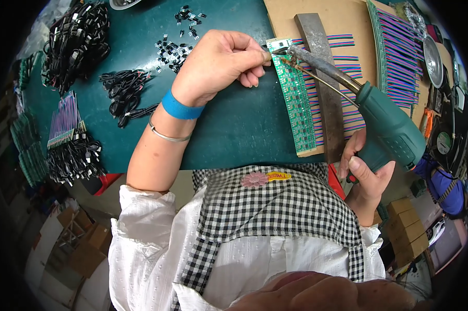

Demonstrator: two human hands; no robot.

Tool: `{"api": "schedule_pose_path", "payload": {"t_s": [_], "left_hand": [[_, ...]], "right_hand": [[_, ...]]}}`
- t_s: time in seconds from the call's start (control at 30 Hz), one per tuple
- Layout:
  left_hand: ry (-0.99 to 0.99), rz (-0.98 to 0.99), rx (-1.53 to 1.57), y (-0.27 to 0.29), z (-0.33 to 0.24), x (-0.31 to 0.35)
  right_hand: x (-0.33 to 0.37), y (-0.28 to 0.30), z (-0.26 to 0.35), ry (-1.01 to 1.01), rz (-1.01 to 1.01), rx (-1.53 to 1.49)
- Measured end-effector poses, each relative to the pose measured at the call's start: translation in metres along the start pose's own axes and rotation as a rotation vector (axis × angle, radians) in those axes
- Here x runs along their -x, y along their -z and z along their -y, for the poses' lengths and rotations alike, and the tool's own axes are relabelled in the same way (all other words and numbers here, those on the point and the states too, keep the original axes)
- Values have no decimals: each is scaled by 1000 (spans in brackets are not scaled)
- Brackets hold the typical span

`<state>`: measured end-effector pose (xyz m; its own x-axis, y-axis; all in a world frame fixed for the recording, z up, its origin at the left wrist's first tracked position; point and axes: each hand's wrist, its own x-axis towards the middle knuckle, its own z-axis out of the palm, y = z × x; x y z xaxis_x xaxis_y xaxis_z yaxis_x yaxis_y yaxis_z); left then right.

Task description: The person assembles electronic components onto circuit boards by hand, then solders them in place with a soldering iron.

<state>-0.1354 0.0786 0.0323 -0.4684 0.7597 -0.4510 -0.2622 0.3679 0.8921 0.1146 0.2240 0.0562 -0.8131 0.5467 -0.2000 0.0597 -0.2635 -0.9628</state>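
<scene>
My right hand (366, 168) grips the handle of a green soldering gun (392, 124). Its metal tip, with a thin solder feed tube alongside, reaches to the upper end of a green circuit board panel (296, 103). At that end's left edge, the thumb and fingers of my left hand (221, 65) are pinched together. A small dark bit shows at the fingertips, too hidden to name. Blue, red and black wires (348, 68) run out from the panel's right side. A flat metal bar (325, 88) lies across them.
Small black three-legged components (173, 54) are scattered left of my left hand. Bundles of black cables (125, 93) and a larger cable pile (76, 44) lie farther left. Wired boards (395, 57) are stacked at the right on cardboard (280, 13), beside a metal dish (433, 61).
</scene>
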Motion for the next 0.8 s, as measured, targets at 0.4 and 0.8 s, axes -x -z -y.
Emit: {"api": "schedule_pose_path", "payload": {"t_s": [0.4, 0.8], "left_hand": [[-3, 5, -13, 0, -1, 2], [-26, -15, -35, 0, 0, 2]], "right_hand": [[8, -5, 6, -65, -74, 64], [3, 14, 7, 96, 111, -153]]}}
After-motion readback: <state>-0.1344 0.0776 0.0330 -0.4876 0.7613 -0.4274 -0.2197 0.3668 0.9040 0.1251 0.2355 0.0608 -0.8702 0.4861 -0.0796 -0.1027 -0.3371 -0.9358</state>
